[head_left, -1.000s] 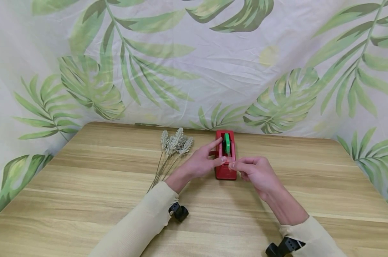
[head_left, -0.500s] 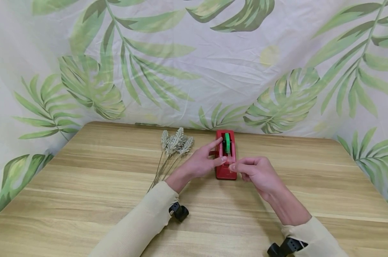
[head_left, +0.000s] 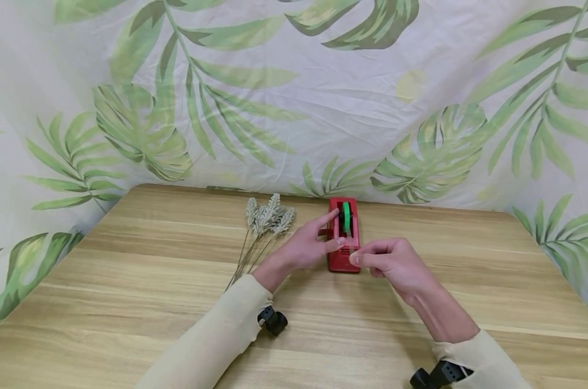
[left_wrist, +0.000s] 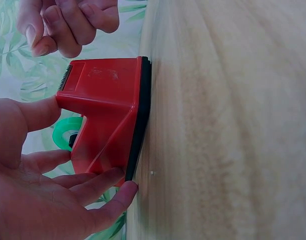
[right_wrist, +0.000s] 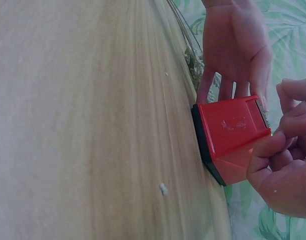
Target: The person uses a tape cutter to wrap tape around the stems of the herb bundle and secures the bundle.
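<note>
A red tape dispenser (head_left: 343, 263) with a dark base stands near the far edge of the wooden table. It carries a roll of tape (head_left: 346, 217) with a green core. My left hand (head_left: 303, 246) lies along its left side, fingers spread and nearly straight. In the left wrist view, the left thumb touches the dispenser (left_wrist: 105, 95) beside its toothed cutter (left_wrist: 64, 78). My right hand (head_left: 396, 266) pinches the clear tape's end between thumb and forefinger, just off the dispenser's front right. The right wrist view shows the right hand's other fingers (right_wrist: 283, 160) curled.
Left of the dispenser lie several dried flower stems (head_left: 267, 216) with pale grey heads. A leaf-print cloth (head_left: 333, 119) hangs behind the table (head_left: 128, 302). Small white bits (right_wrist: 163, 189) lie on the wood in the right wrist view.
My right hand has shifted slightly to the right and towards me, away from the cutter. The left hand and the dispenser have stayed in place.
</note>
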The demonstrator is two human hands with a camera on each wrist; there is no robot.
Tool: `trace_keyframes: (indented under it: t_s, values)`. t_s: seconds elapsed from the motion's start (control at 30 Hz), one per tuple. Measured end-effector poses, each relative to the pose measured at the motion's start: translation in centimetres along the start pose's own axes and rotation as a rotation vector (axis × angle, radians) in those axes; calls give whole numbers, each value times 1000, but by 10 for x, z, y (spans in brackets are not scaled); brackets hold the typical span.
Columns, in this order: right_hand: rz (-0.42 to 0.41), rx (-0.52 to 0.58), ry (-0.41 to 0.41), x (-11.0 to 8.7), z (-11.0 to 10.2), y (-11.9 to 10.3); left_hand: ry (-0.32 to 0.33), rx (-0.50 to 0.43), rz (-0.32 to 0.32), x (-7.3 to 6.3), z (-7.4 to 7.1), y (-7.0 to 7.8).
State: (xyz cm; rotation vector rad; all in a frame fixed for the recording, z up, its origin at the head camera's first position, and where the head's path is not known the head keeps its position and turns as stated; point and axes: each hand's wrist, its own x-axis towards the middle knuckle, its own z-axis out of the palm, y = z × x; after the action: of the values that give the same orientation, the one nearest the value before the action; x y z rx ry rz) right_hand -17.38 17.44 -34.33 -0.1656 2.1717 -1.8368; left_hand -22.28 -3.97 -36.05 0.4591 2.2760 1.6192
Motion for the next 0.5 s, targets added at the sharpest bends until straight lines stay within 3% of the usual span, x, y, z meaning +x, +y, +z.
trace_keyframes:
  t_s: [0.5]
  values:
    - [-36, -37, -29, -1, -4, 2, 3, 3, -17, 1, 0, -1]
